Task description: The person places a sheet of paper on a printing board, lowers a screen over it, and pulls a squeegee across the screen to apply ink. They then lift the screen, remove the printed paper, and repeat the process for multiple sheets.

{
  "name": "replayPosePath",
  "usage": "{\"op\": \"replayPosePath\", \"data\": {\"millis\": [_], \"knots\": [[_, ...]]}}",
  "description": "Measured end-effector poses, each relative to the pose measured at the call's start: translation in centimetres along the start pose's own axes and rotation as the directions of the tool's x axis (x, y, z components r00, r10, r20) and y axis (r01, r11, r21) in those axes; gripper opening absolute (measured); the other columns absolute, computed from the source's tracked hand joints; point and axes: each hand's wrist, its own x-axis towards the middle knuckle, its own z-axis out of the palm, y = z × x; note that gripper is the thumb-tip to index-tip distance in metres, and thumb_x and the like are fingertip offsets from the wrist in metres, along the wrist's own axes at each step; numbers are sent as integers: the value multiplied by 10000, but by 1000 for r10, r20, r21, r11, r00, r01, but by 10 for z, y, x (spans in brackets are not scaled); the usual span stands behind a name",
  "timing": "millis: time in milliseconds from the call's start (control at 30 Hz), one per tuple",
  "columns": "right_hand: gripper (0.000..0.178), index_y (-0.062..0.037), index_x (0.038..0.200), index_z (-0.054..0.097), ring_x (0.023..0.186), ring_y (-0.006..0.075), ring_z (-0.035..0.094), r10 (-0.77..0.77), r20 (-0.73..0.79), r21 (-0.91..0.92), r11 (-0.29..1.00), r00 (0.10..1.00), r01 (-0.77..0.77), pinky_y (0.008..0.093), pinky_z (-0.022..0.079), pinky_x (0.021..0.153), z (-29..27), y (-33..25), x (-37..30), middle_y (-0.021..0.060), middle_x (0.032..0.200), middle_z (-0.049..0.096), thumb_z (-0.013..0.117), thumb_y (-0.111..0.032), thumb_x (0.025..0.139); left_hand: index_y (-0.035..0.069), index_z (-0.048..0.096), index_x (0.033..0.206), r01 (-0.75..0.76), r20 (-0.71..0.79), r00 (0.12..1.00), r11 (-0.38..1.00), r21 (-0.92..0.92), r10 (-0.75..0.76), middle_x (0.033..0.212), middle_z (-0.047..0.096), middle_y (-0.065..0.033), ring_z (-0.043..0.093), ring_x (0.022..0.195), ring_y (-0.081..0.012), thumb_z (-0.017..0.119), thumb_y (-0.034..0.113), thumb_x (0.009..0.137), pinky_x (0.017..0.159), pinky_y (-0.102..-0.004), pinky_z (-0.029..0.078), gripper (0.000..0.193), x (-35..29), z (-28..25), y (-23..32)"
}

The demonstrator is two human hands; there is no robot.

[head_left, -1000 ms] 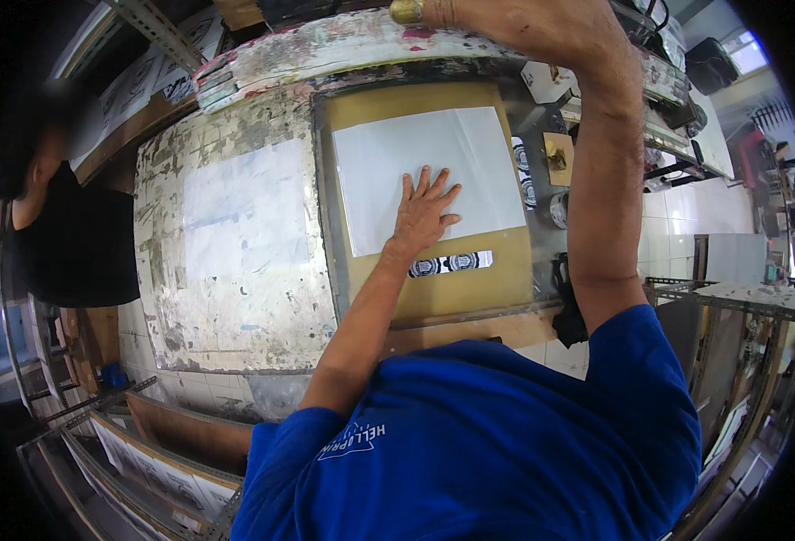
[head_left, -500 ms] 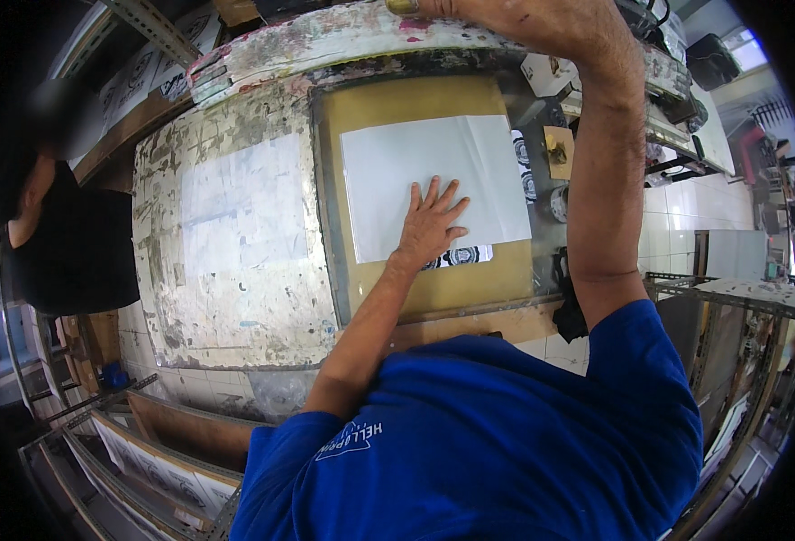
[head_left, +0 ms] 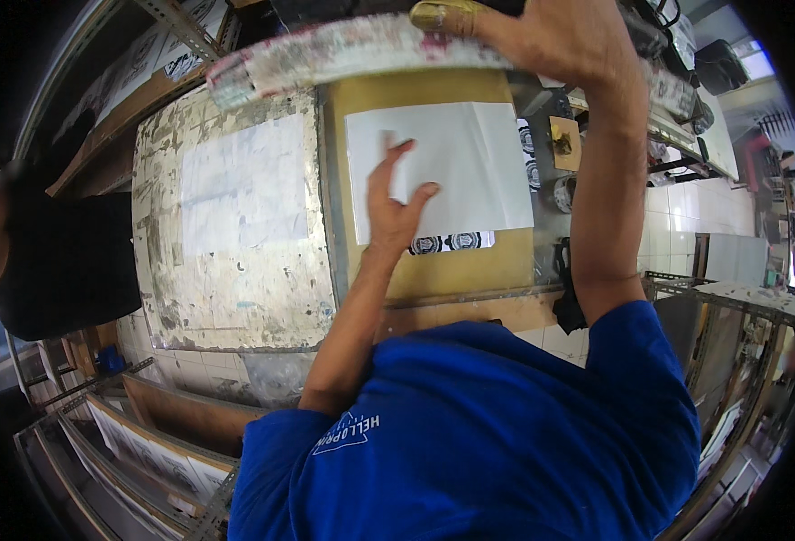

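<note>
My left hand (head_left: 396, 207) hovers by the left part of a white paper sheet (head_left: 470, 162), fingers apart, holding nothing. That sheet covers most of a printed sheet with black round designs (head_left: 463, 242), whose strips show at the near and right edges. Both lie on a yellowish-tan panel (head_left: 452, 275). At the far side my right hand (head_left: 569, 41) grips a long, paint-smeared pale board edge (head_left: 343, 56), its thumb wrapped in something yellow. My other right fingers are mostly hidden. The board edge is blurred.
Left of the panel lies a paint-specked board (head_left: 168, 298) with a pale sheet (head_left: 244, 185). A person in black (head_left: 68, 261) stands at the left. Wooden racks (head_left: 181, 419) are at lower left. A tape roll (head_left: 563, 194) sits right of the panel.
My left hand has lifted off the white sheet and moved left. My right hand and the smeared board edge have come nearer, over the panel's far edge. The person in black has shifted.
</note>
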Motion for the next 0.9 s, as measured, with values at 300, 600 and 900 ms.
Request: {"op": "replayPosePath", "data": {"millis": [300, 600, 900], "knots": [[312, -173, 1104, 771, 668, 279, 645, -95, -238, -255, 966, 967, 32, 398, 498, 615, 116, 3, -118, 95, 760, 658, 786, -277, 810, -79, 305, 1534, 216, -279, 879, 843, -492, -388, 1297, 620, -156, 637, 1116, -235, 923, 3, 614, 982, -359, 527, 1112, -46, -91, 62], [321, -163, 1167, 754, 883, 327, 712, 317, 80, 261, 908, 945, -327, 388, 540, 776, 208, 64, -151, 140, 1014, 745, 765, -211, 850, -49, 465, 1456, 239, -166, 954, 968, -73, -248, 1206, 608, -132, 585, 1149, -263, 961, 199, 613, 992, -365, 478, 1009, -160, -81, -56], [605, -190, 1345, 643, 969, 291, 681, 265, 266, -182, 958, 927, -222, 422, 473, 876, 247, 63, -179, 115, 1062, 715, 822, -191, 767, -18, 560, 1374, 126, -128, 988, 909, 397, -81, 1455, 486, -210, 461, 1288, -380, 921, 319, 629, 1091, -457, 385, 893, -154, -82, -50]]}}
